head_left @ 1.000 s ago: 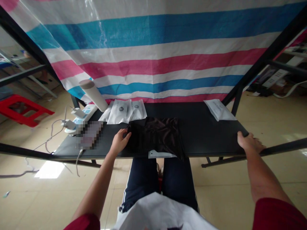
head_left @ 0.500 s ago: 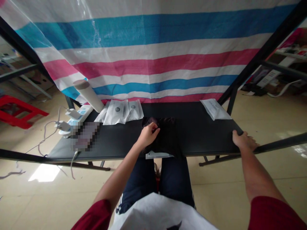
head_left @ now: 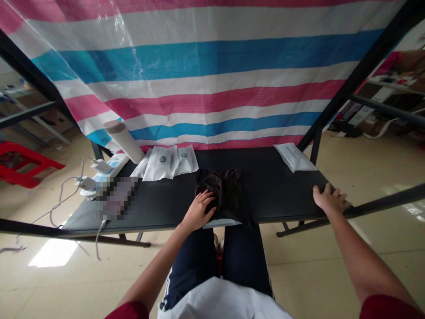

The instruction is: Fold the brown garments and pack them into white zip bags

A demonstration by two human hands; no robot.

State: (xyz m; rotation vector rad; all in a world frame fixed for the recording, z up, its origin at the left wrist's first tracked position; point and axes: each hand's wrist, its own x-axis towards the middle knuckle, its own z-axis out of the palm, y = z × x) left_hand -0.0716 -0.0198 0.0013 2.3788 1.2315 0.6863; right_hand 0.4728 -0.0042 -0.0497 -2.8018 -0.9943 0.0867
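Note:
A piece of dark, soft cloth [head_left: 229, 190] lies on the black table [head_left: 265, 181] in front of me, with a white edge of something flat showing under its near side. My left hand [head_left: 201, 208] rests on the cloth's left part, palm down, fingers stretched out and slightly apart. At the table's right end, my right hand [head_left: 330, 199] lies on the edge and corner with its fingers spread, holding nothing. Whether the cloth is a garment or a bag I cannot tell.
White packets [head_left: 161, 163] lie at the back left, beside a leaning white cylinder [head_left: 124, 141]. A power strip [head_left: 114, 166] with plugs and a blurred-out phone [head_left: 117, 197] are at the left. Another white packet [head_left: 294, 157] lies back right. A striped sheet [head_left: 206, 97] hangs behind.
My left hand has gone from curled fingers near the cloth's far edge to lying flat, nearer me. My right hand's fingers have spread at the table's edge. The view has tilted up slightly.

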